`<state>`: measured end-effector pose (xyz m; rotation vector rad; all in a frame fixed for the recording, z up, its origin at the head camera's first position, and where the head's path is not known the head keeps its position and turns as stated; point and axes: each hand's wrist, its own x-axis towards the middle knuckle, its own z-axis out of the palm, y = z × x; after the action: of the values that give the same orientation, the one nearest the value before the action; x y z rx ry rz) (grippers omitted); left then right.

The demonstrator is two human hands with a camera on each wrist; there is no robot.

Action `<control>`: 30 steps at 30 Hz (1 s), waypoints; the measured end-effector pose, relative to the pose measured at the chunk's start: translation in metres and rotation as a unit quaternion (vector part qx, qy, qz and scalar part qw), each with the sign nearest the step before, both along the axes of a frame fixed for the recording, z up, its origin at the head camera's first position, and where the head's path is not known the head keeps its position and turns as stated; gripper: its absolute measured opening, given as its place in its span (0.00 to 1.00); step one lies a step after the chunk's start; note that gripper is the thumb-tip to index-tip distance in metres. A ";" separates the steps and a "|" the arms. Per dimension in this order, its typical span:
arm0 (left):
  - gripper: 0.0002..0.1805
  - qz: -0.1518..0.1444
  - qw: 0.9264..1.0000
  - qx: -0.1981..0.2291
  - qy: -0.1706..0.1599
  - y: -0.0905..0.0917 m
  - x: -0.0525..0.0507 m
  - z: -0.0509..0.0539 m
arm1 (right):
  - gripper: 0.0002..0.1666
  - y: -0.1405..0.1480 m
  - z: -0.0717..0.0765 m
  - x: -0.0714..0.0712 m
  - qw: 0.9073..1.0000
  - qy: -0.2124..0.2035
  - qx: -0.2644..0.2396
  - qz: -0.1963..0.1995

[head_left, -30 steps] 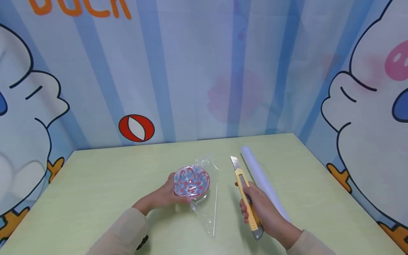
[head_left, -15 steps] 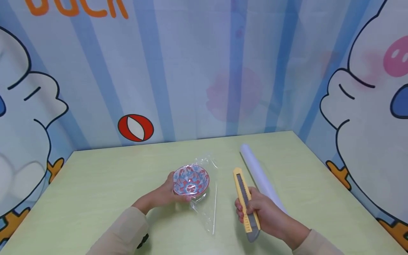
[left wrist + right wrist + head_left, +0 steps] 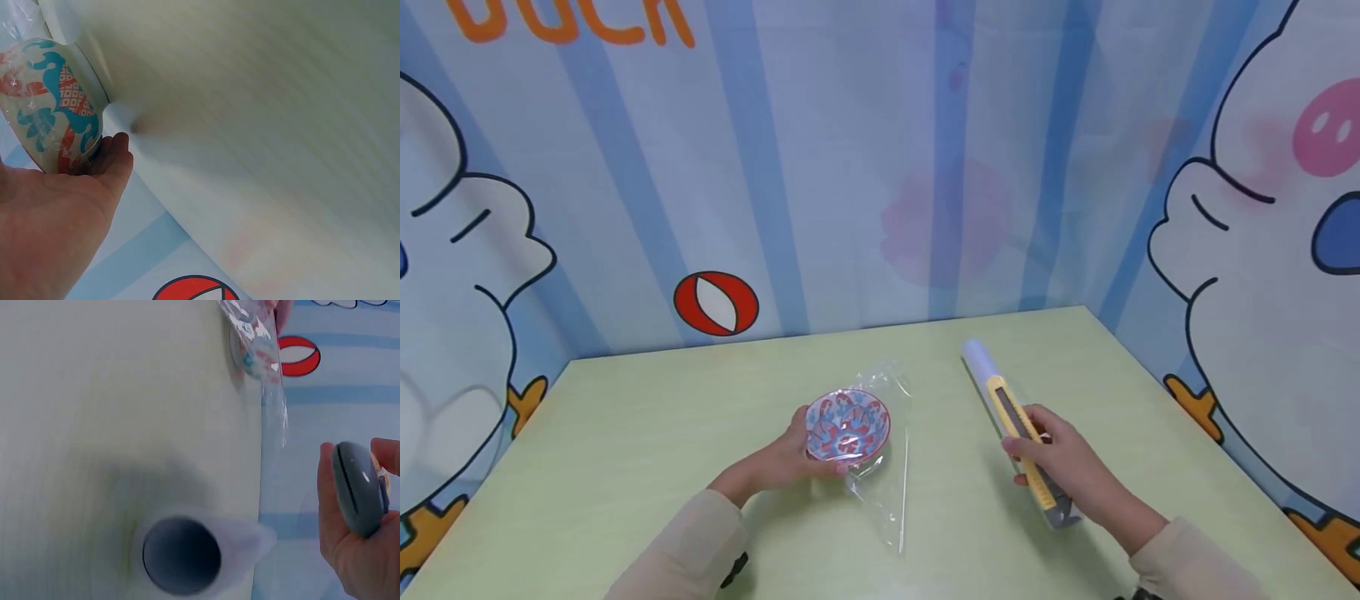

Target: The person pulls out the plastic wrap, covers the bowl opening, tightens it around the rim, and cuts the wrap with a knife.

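Note:
A small bowl [image 3: 847,427] patterned in red and blue sits inside clear plastic film [image 3: 891,500], tilted toward me. My left hand [image 3: 784,460] holds its left side, thumb near the front rim. The left wrist view shows the bowl's outside [image 3: 59,103] against the fingers. My right hand [image 3: 1071,462] grips a yellow and grey utility knife [image 3: 1017,423], and no blade shows at its tip. In the head view the knife overlaps a pale lavender roll [image 3: 977,358]. The right wrist view shows the knife's grey end [image 3: 359,487] apart from the roll's hollow end [image 3: 181,555].
The pale yellow-green table [image 3: 700,417] carries the roll at right of centre. Behind it stands a blue striped backdrop [image 3: 842,167] printed with cartoon figures and a red ball. A thin white stick-like edge runs down the film's right side.
The utility knife's blade has slid back into the handle. My right hand has moved right with the knife, now in front of the roll. The left hand and bowl stay nearly still.

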<state>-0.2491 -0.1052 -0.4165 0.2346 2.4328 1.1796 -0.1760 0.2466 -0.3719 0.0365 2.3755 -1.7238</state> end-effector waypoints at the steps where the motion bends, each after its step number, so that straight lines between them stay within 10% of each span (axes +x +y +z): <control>1: 0.66 0.000 1.000 -0.001 -0.001 0.000 0.000 0.000 | 0.32 0.007 0.001 -0.003 0.999 0.004 0.038 -0.008; 7: 0.67 -0.007 1.000 -0.008 0.002 0.000 0.000 0.000 | 0.45 0.046 -0.002 -0.027 0.971 -0.001 0.238 -0.024; 14: 0.67 -0.011 1.000 -0.006 0.002 -0.002 0.001 0.000 | 0.38 0.075 -0.021 -0.049 0.959 -0.042 0.273 -0.065; 30: 0.66 -0.006 1.000 0.007 -0.002 -0.004 0.001 0.000 | 0.30 0.081 -0.048 -0.064 0.928 -0.009 0.372 0.006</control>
<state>-0.2486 -0.1095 -0.4161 0.2506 2.4181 1.1911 -0.2397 0.3275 -0.4203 0.1498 2.8451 -0.7154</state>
